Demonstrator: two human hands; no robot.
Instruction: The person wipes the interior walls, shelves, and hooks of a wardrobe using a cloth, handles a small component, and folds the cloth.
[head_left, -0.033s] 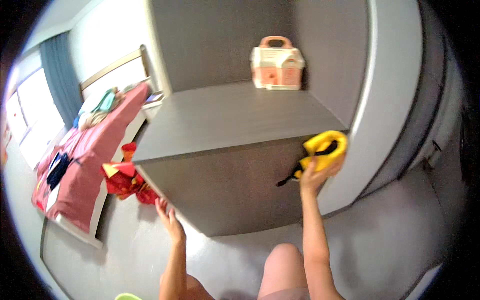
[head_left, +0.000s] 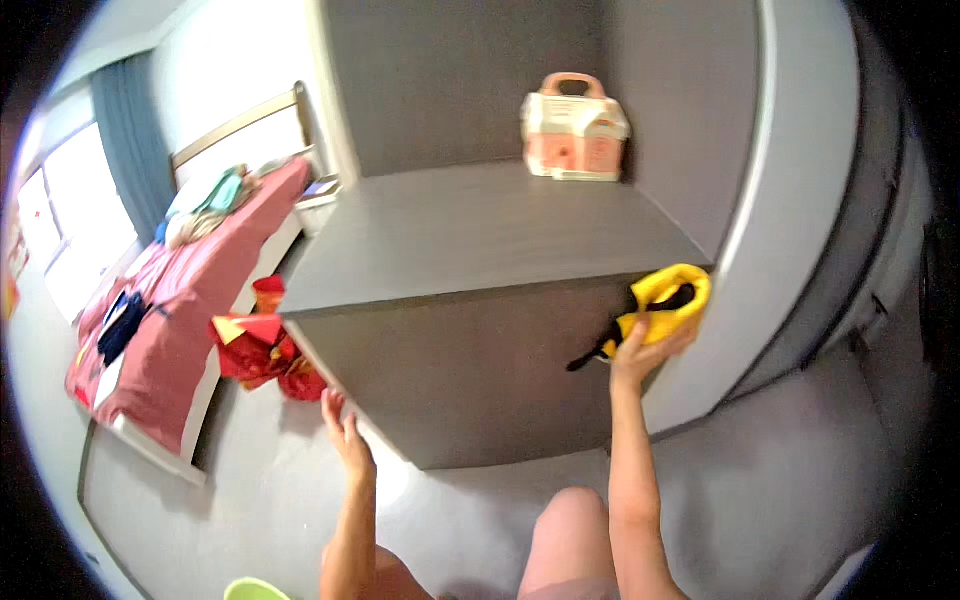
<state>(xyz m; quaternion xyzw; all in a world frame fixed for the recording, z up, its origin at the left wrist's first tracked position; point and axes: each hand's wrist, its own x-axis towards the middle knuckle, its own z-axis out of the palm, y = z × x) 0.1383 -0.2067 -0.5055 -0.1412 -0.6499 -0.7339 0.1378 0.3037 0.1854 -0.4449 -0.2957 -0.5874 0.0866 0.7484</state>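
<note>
In my right hand (head_left: 645,350) is a folded yellow and black item (head_left: 682,288), soft-looking, with a dark opening and a black strap-like end hanging to the left. I hold it against the right front edge of a dark grey cabinet (head_left: 480,390), just below its top; its exact kind is unclear. My left hand (head_left: 347,435), fingers stretched and apart, is at the cabinet's left front edge with nothing visible in it. Whether it touches that edge I cannot tell. Beyond these fingers, a red and gold crumpled decoration (head_left: 255,350) shows beside the cabinet.
A white and pink house-shaped box (head_left: 575,140) with a handle stands at the back right of the cabinet top. To the left is a bed (head_left: 175,370) with pink bedding, clothes on it. A pale green rounded object (head_left: 255,590) shows at the lower edge.
The whole view has shifted slightly, so the cabinet and box appear a little further right. Both hands keep their places at the cabinet, the right still holding the yellow and black item.
</note>
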